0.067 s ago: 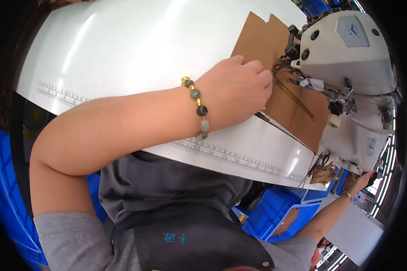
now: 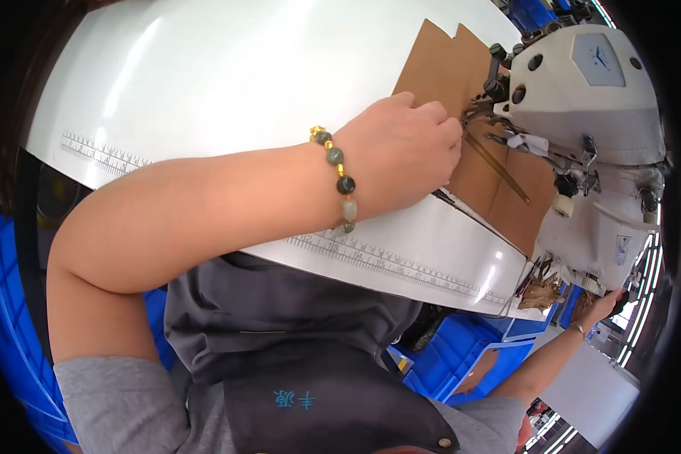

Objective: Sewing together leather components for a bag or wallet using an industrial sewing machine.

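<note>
Resting the left hand (image 2: 402,155), with curled fingers, on the brown sheet (image 2: 440,69) by the sewing machine (image 2: 564,121) at right, placing the right hand (image 2: 602,305) at near right, showing neither grip clearly enough to tell, and possibly risking skewing through uneven pressing.

White table (image 2: 227,83); blue crates (image 2: 450,367) below; bright strip lights (image 2: 635,325) rightward.
</note>
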Available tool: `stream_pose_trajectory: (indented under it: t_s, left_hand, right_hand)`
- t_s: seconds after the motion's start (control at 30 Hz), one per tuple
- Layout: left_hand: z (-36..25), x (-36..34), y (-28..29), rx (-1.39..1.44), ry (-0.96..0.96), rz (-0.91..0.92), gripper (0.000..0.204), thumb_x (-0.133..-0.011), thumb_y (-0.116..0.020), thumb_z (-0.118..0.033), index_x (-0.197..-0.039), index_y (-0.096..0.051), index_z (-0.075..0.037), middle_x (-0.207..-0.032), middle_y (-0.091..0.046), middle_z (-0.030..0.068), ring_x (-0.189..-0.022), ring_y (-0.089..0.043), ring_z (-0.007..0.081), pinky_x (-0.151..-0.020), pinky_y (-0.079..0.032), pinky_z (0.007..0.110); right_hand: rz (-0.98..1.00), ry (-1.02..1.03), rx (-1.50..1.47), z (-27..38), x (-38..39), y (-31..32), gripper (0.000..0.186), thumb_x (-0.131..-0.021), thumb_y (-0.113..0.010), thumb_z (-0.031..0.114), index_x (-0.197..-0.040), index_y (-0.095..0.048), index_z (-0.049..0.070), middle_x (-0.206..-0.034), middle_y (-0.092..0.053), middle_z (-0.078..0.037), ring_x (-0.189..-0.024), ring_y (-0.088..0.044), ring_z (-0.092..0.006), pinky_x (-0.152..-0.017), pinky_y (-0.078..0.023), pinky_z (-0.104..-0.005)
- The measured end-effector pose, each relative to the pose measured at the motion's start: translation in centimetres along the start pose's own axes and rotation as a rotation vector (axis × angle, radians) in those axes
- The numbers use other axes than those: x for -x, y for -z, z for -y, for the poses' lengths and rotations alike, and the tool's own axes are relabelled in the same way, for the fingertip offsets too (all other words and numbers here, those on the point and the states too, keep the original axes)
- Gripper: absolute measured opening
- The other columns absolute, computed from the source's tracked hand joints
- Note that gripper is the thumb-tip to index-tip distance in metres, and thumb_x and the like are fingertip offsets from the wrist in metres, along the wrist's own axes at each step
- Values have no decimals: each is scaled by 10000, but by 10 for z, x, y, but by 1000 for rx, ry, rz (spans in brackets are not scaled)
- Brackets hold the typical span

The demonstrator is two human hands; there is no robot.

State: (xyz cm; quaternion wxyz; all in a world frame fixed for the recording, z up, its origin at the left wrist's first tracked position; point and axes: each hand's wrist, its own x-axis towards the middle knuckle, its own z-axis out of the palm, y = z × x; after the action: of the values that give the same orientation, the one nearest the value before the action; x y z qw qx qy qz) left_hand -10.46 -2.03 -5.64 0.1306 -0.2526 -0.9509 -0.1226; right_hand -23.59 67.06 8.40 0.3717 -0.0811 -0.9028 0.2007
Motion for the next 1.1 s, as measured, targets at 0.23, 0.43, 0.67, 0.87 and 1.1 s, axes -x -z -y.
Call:
stream_pose_trajectory:
  t_s: [0.23, 0.43, 0.67, 0.87, 1.1]
  left_hand:
    - [0, 0, -2, 4, -31, -36, 415, -898, -681, -231, -1251, -688, -13, -1208, -680, 28, -1123, -620, 170, -963, -514, 298]
    - [-1, 0, -1, 12, -17, -57, 410, -895, -684, -239, -1239, -692, -16, -1183, -679, 25, -1112, -622, 169, -954, -516, 300]
    - [0, 1, 1, -3, -21, -35, 422, -902, -686, -265, -1245, -686, -20, -1233, -673, 37, -1156, -617, 181, -986, -514, 307]
    - [2, -1, 0, 37, -7, -25, 426, -937, -687, -322, -1261, -684, -46, -1313, -662, 33, -1233, -599, 191, -1030, -513, 317]
    - [1, -7, 5, 33, -12, -121, 412, -913, -722, -304, -1263, -698, -88, -1278, -683, 14, -1200, -639, 210, -971, -553, 325]
  right_hand:
    - [-55, -311, -312, 27, 22, -10, 579, -1113, -422, 438, -1416, -555, -38, -1335, -640, -120, -1143, -653, -241, -930, -556, -348]
    - [-68, -428, -437, 35, 36, -19, 560, -1099, -451, 440, -1447, -515, 5, -1292, -655, -129, -1109, -673, -264, -853, -598, -375]
    - [-113, -393, -454, -8, 34, -27, 544, -1082, -517, 418, -1457, -512, 24, -1400, -598, -143, -1173, -660, -324, -912, -607, -438]
    - [-132, -268, -855, -44, 44, -59, 474, -1084, -497, 299, -1439, -534, -13, -1428, -594, -156, -1251, -615, -324, -1061, -527, -480]
    - [-562, 162, -119, 70, 108, -25, 386, -1108, -487, 239, -1244, -629, -94, -1143, -737, -197, -1073, -707, -301, -960, -582, -398]
